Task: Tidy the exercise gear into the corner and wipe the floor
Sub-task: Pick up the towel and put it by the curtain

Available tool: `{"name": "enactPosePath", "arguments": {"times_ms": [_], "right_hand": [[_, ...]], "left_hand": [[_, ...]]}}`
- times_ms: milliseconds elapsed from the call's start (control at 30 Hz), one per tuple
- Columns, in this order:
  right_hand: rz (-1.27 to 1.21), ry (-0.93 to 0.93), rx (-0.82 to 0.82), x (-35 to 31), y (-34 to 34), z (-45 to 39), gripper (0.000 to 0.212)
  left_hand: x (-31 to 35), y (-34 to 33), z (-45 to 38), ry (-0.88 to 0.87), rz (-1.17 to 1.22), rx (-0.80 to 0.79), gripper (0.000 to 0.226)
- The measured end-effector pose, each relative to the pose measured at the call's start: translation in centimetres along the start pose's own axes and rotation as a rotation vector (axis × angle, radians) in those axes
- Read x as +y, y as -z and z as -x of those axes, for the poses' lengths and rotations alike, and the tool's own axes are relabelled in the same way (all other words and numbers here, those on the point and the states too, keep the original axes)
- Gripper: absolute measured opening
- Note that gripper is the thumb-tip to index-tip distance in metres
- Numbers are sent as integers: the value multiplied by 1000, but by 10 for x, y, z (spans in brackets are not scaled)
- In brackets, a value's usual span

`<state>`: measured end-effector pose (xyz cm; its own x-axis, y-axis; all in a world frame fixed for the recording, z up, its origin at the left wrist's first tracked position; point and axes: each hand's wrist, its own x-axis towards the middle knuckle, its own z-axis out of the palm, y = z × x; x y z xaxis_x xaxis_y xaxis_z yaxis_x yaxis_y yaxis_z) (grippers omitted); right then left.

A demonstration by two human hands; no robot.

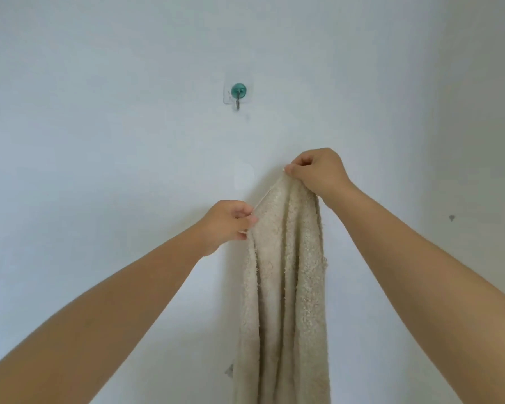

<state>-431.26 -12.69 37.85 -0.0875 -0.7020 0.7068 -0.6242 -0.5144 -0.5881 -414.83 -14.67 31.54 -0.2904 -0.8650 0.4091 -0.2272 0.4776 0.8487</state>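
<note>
The right hand [318,172] pinches the top of a fuzzy beige towel [286,287] with its fingers curled tight. The left hand [226,221] pinches the towel's thin edge a bit lower. The towel hangs down in front of the white wall [99,141], below a green hook [238,94].

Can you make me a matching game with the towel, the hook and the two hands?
Things:
1. towel
2. hook
3. left hand
4. right hand

Descriptions:
A. stuck on the wall, nothing hanging on it
B. pinches the very top of the cloth
C. beige and fluffy, hanging down
D. pinches the thin string at the cloth's edge, lower down

Pairs: 1-C, 2-A, 3-D, 4-B
</note>
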Motion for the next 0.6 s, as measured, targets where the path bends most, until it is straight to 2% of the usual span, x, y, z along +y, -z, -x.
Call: {"name": "enactPosePath", "arguments": {"times_ms": [167, 300, 367, 500, 600], "right_hand": [[41, 55, 58, -15, -49, -33, 15], [32, 85, 236, -24, -62, -57, 14], [-5, 80, 311, -24, -61, -69, 16], [10, 59, 329, -22, -58, -82, 35], [61, 68, 317, -21, -58, -84, 35]], "left_hand": [[-22, 43, -23, 35, -216, -35, 29], [-39, 68, -41, 62, -344, -87, 34], [-44, 79, -50, 40, -248, -64, 33], [-29, 90, -62, 45, 232, -23, 39], [-9, 100, -72, 7, 254, -32, 34]]}}
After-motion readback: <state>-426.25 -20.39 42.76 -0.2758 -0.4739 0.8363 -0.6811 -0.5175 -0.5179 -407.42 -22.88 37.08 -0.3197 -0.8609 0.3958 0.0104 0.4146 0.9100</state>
